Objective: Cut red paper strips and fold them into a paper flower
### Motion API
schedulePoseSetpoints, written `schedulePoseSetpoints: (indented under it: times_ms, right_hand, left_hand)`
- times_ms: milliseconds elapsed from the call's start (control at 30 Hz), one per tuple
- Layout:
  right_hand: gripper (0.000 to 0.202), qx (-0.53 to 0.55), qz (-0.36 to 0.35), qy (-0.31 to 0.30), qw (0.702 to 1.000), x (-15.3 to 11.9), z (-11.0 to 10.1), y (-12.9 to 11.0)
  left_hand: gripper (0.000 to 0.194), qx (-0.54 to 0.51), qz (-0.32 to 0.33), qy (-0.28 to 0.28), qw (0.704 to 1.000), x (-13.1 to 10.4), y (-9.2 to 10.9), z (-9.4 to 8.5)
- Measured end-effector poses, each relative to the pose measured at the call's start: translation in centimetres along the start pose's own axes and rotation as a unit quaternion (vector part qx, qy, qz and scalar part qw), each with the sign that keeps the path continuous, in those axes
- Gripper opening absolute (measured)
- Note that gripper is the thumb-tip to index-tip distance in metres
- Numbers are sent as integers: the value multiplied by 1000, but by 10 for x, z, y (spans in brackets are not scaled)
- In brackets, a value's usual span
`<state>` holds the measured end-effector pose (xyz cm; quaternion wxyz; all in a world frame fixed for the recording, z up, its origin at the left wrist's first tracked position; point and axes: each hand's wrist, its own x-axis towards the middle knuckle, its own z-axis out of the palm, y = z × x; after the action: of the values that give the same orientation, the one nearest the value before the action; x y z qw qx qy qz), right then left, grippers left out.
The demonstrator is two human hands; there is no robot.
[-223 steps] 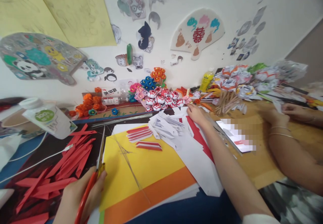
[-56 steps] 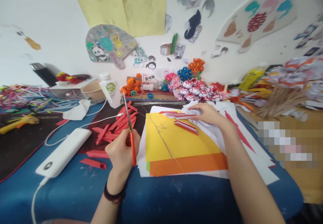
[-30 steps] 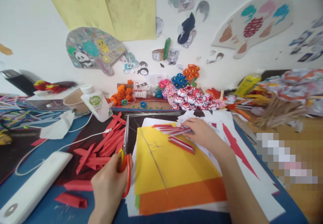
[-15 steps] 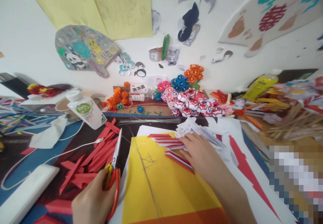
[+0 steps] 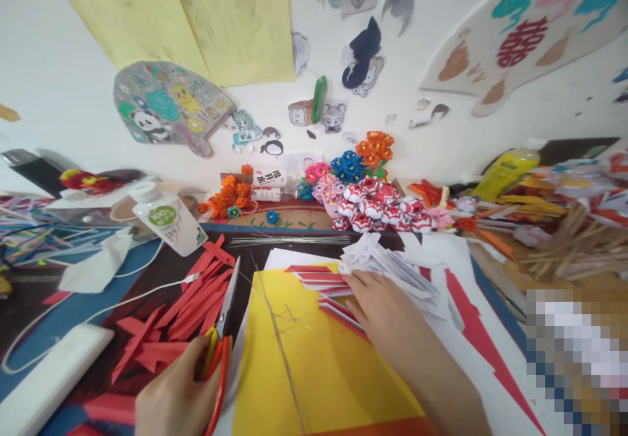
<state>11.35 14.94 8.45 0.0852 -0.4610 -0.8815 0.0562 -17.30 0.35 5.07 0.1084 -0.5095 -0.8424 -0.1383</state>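
At the far left of the surface, a white slab-like device lies beside a white cable whose plug end rests over loose folded red strips. If that cable gets tugged, it would likely drag strips with it. Next right, left hand is closed on scissors, orange-and-yellow handles in the fist, blades together and pointing away over the edge of the red pile. Risk: swing them right and the tip could nick the yellow sheet or snag the thin wires lying loose across it (nothing visible pins them). On the far right part of that sheet, red-and-white folded strips sit in a small group, one bundle slightly apart and nearer the person. Right hand is palm down there, fingers extended over the strips' right ends; can't tell if it's pinching any. Just beyond it, a heap of folded white strips sits close to the fingers. Piles that close could get mixed, or a sideways sweep could scatter them. Rightmost, a jagged red paper piece on white sheets; forearm is near, so a sleeve-side brush might shift it.
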Motion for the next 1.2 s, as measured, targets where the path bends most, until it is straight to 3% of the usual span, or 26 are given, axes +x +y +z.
schedulePoseSetpoints:
  times_ms: [300,567,967,1200]
  right_hand:
    - [40,0,0,2,1000,4,1,0]
    - [37,-9,-17,0,1000,5,1,-2]
    - [32,-44,24,-1,999,7,-11,2]
    - [24,-74,56,73,993,26,6,2]
  left_hand:
    - [27,-40,52,4,998,2,-15,3]
    - [27,-42,61,38,997,-2,-3,-2]
    - [31,4,43,-33,999,2,-19,3]
    - [31,-12,44,-40,998,2,-11,1]
